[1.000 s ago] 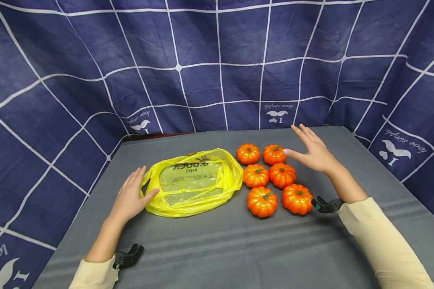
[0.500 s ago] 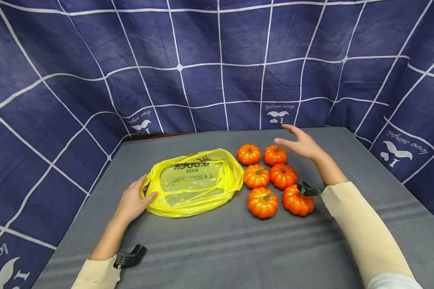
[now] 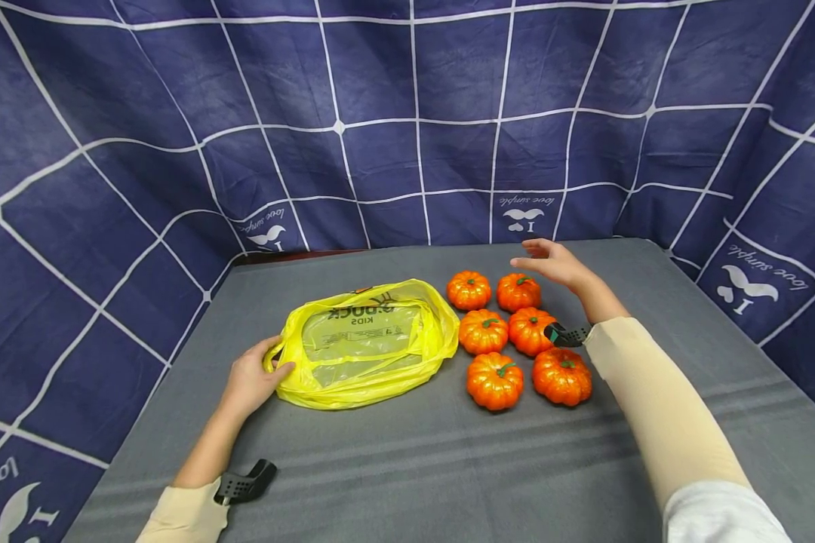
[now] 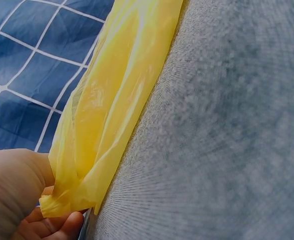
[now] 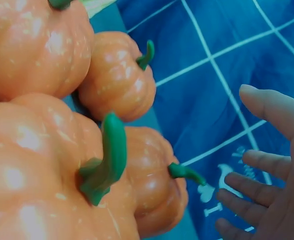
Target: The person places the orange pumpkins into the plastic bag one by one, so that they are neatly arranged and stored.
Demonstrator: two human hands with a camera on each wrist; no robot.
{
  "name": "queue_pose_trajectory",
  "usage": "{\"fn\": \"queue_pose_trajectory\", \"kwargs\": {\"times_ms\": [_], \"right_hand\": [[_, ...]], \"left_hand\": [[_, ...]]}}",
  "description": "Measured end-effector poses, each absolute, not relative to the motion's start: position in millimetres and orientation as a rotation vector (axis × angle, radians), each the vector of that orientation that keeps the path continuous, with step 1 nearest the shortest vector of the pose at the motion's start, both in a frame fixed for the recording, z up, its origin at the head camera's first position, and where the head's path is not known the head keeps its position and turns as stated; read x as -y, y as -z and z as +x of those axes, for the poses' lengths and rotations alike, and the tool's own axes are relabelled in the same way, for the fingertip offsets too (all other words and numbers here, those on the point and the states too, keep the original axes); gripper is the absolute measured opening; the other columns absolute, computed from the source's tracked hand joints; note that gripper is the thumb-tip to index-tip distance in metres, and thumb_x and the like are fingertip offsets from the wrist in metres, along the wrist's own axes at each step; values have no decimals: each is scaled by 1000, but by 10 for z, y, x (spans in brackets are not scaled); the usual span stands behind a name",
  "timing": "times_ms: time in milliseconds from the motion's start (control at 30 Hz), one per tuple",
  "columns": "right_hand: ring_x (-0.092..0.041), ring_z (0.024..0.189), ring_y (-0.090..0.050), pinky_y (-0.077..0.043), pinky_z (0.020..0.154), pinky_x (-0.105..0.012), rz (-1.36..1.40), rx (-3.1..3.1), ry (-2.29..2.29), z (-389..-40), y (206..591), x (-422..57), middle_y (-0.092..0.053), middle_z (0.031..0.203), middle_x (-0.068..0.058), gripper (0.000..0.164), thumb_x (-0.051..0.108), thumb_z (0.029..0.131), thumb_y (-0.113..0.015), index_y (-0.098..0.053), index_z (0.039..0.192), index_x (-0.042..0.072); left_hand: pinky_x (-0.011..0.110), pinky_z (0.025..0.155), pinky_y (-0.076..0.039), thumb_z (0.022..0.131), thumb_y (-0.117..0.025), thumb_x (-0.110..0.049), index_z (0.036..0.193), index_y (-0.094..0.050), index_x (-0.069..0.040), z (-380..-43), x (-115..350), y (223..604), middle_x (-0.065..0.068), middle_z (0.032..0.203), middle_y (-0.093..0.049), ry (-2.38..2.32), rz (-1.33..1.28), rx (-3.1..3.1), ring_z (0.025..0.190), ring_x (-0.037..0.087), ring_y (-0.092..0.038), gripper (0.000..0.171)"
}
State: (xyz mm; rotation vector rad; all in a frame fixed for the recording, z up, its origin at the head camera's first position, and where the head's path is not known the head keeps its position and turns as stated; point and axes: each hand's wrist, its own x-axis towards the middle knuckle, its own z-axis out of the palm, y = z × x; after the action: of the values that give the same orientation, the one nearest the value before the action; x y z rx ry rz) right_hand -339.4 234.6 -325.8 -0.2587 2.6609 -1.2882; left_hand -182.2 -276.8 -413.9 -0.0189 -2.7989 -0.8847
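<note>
A yellow plastic bag (image 3: 363,385) with dark lettering lies on the grey table, its mouth spread wide. At its left end my left hand (image 3: 250,377) grips the edge, thumb on the near side and fingers behind. In the left wrist view, the fingers (image 4: 69,227) curl below the bag's gathered corner (image 4: 69,200). My right hand (image 3: 558,265) hovers just beyond and right of the far-right pumpkin (image 3: 518,292), holding nothing. In the right wrist view its fingers (image 5: 252,187) are spread and relaxed, apart from the pumpkins.
Several small orange pumpkins with green stems, such as the near-left pumpkin (image 3: 494,381), stand in two columns right of the bag. A dark blue curtain (image 3: 380,121) with white grid lines hangs behind the grey table (image 3: 394,467) and along both sides.
My left hand has moved right onto the bag's end and closed on it. My right hand has moved left towards the far-right pumpkin, its fingers drawing closer together. The pumpkins have stayed put.
</note>
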Motion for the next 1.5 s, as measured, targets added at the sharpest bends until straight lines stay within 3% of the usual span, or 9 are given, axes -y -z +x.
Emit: {"fn": "queue_pose_trajectory", "kwargs": {"times_ms": [200, 700, 1100, 1500], "right_hand": [[-42, 137, -31, -25, 111, -55, -239, -2589, 1292, -3467, 3363, -2379, -31, 150, -29, 80, 34, 90, -67, -29, 149, -4], [-44, 135, -30, -21, 111, -57, -307, -2527, 1180, -3490, 3626, -2463, -31, 150, -29, 78, 28, 86, -72, -34, 147, -3], [-43, 129, -36, -28, 109, -55, -276, -2517, 1196, -3489, 3721, -2489, -31, 148, -31, 79, 29, 85, -75, -35, 147, 0], [-41, 122, -41, -32, 107, -52, -251, -2526, 1293, -3497, 3687, -2468, -39, 141, -30, 77, 29, 84, -75, -38, 146, 1]], "left_hand": [[55, 94, -40, 87, -70, -12, 134, -51, 8, -1824, 2764, 4146, 31, 123, -56, 920, -2, 2796, 107, 42, -54, 54], [53, 95, -42, 89, -68, -8, 132, -53, 7, -1842, 2782, 4206, 32, 127, -55, 1011, 40, 2766, 113, 43, -53, 49], [51, 93, -43, 90, -66, -9, 132, -53, 8, -1841, 2782, 4221, 31, 124, -57, 1050, 46, 2758, 109, 40, -54, 46], [48, 90, -43, 91, -66, -8, 132, -53, 8, -1846, 2791, 4225, 29, 120, -58, 1075, 46, 2754, 103, 37, -55, 46]]}}
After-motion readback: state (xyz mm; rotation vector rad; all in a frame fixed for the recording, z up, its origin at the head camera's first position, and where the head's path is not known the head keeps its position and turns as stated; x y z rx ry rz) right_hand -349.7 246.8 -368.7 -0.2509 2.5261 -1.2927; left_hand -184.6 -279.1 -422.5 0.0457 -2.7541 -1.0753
